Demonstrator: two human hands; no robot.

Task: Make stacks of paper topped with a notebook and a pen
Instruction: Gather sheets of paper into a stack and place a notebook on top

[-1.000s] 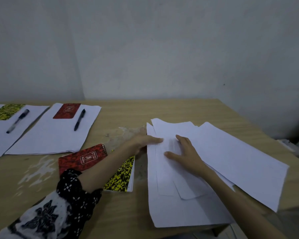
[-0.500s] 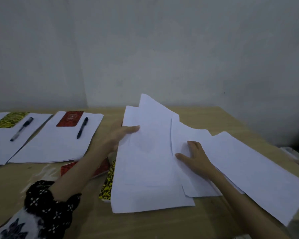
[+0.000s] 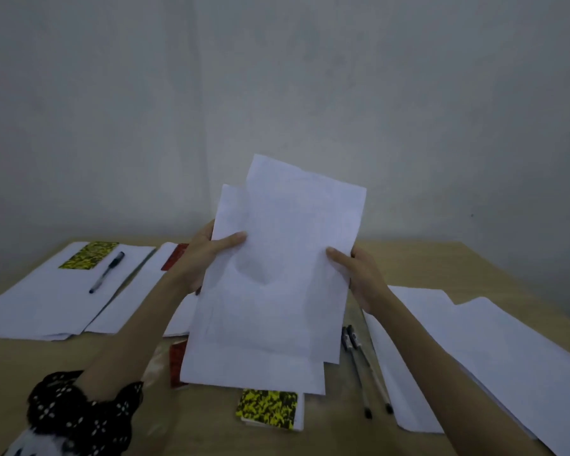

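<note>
Both hands clamp an uneven sheaf of paper (image 3: 277,291), held upright above the desk's (image 3: 441,261) near edge.
Left hand (image 3: 208,258) and right hand (image 3: 359,274) pinch opposite sides; thin, floppy white sheets sit misaligned. Best to tap the bottom edges square on the wood before laying it flat. Yellow patterned notebook (image 3: 267,409) and two slim pens (image 3: 362,366) wait below.

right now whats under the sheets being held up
Below the held sheets, on the table, lie a yellow-patterned notebook, an edge of a red notebook and two pens. The rest of the red notebook is covered.
</note>
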